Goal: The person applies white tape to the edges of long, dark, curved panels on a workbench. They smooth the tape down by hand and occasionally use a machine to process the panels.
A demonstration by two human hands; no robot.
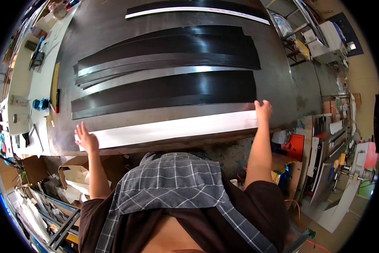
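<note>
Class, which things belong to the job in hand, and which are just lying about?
Job in hand:
long, flat white strip, left hand and right hand at its ends
long black strips beyond it, probably

Apparently lying about:
slim black-and-red marker
angular orange-red object

A workshop, folks, and I'm right at its big dark worktable (278, 86)!
Here I stand in my checked apron (168, 183), a long white strip (176, 130) and stacked black strips (168, 48) before me, small gear crowding the pale side surface (37, 82), a metal rack (65, 227) lower left, flat panels (322, 183) on the right.
</note>
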